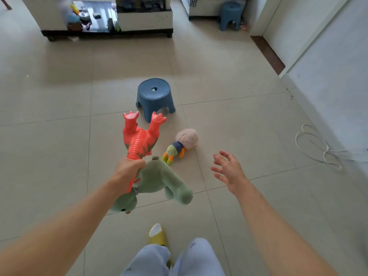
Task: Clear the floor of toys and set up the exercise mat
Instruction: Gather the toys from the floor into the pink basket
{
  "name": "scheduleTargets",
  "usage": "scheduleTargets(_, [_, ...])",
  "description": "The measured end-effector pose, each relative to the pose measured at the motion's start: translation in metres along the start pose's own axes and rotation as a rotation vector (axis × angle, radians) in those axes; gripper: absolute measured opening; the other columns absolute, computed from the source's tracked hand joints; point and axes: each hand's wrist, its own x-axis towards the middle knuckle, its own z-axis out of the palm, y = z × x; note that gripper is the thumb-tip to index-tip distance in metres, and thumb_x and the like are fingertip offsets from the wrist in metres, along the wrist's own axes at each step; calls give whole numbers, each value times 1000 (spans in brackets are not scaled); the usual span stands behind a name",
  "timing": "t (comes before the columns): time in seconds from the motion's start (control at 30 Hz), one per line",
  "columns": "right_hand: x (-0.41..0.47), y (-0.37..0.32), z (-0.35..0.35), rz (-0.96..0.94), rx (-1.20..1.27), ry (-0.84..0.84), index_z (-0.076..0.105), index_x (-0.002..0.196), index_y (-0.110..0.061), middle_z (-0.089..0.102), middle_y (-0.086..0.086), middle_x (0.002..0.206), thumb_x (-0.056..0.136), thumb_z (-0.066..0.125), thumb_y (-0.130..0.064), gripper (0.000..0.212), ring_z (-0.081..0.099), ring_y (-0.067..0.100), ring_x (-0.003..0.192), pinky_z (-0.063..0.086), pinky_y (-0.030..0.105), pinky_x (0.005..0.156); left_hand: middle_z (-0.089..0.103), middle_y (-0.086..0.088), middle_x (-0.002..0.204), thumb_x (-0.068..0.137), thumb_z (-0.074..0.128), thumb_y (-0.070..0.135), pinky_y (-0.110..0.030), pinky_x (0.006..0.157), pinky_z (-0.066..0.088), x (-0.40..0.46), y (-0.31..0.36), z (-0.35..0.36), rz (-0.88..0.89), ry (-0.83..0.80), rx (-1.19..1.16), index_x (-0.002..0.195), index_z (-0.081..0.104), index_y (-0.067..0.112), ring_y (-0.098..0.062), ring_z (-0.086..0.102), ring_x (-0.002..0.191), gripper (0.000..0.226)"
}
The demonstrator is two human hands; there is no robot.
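My left hand (128, 171) grips two toys at once: an orange plastic dinosaur (142, 136), held by its tail with its legs pointing away, and a green plush toy (159, 182) that hangs below the hand. A small plush doll (182, 145) with a fluffy beige head and striped body lies on the tiled floor (239, 126), just beyond the held toys. My right hand (228, 170) hovers above the floor to the right of that doll, fingers spread, holding nothing. No exercise mat is in view.
A dark blue plastic stool (154, 96) stands just behind the toys. A second blue stool (231, 15) is at the back right. A low white cabinet (107, 18) with clutter lines the far wall. A white cable (318, 148) lies coiled at right. My foot wears a yellow slipper (156, 234).
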Motion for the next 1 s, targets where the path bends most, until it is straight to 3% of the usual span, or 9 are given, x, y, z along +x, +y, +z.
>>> scheduleTargets(0.23, [88, -47, 3, 63, 22, -4, 41, 132, -15, 51, 8, 116, 91, 57, -25, 45, 55, 24, 92, 41, 33, 81, 35, -4, 54, 74, 47, -10, -16, 37, 32, 69, 55, 42, -7, 36, 16, 71, 43, 11, -10, 30, 30, 21])
scheduleTargets(0.6, [273, -103, -1, 149, -108, -120, 43, 130, -16, 54, 8, 112, 90, 59, -28, 45, 56, 22, 90, 44, 35, 86, 33, -2, 48, 74, 50, -8, -16, 35, 30, 199, 88, 126, -89, 253, -72, 65, 40, 13, -14, 30, 34, 25])
scheduleTargets(0.7, [314, -99, -3, 187, -145, -122, 44, 129, -16, 55, 8, 112, 89, 59, -28, 44, 56, 22, 90, 45, 37, 90, 32, 0, 39, 73, 47, -8, -16, 34, 30, 231, 87, 141, -117, 290, -75, 62, 37, 14, -12, 28, 27, 27])
scheduleTargets(0.87, [365, -69, 4, 274, -174, -109, 46, 127, -18, 55, 6, 114, 89, 58, -29, 41, 58, 21, 87, 46, 34, 83, 30, -3, 54, 59, 51, 3, -16, 36, 28, 281, 80, 154, -128, 330, -54, 59, 36, 14, -17, 27, 38, 18])
scheduleTargets(1.0, [412, -31, 13, 317, -214, -76, 49, 124, -19, 55, 4, 108, 90, 57, -30, 37, 57, 19, 84, 46, 28, 73, 29, -4, 54, 73, 47, -5, -14, 36, 29, 338, 57, 168, -160, 362, -12, 59, 35, 15, -11, 26, 27, 27])
